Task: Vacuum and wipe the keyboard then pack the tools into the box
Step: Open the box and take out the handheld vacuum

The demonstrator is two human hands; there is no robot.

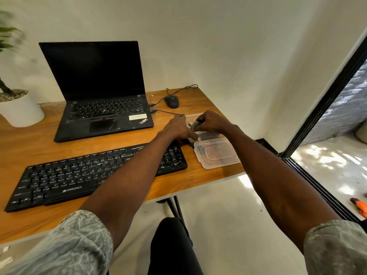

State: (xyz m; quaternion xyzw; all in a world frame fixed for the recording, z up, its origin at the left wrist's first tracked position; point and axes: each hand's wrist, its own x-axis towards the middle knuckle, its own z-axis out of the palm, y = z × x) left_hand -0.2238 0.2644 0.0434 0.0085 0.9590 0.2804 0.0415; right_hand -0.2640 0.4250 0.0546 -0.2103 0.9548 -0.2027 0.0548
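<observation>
Both arms reach forward over the wooden bench (123, 151) to the spot just beyond the far right end of the black keyboard (79, 175). The right hand (213, 122) has its fingers curled round a small grey and white tool (195, 125), holding it above a clear plastic box (200, 133) that sits on the bench right behind the keyboard's right end; what kind of tool it is cannot be made out. The left hand (179, 127) lies beside it with the fingers loosely stretched and one fingertip down on the near edge of the box, gripping nothing that can be seen. A clear plastic lid (217, 153) lies flat on the bench just to the right of the keyboard, in front of the box. Behind the keyboard stands an open black laptop (103, 108) with a dark screen. A black mouse (171, 101) rests to the right of the laptop, well behind the keyboard, with its thin cable looping toward the wall. A white plant pot (19, 110) stands far left of the laptop, behind the keyboard's left end.
</observation>
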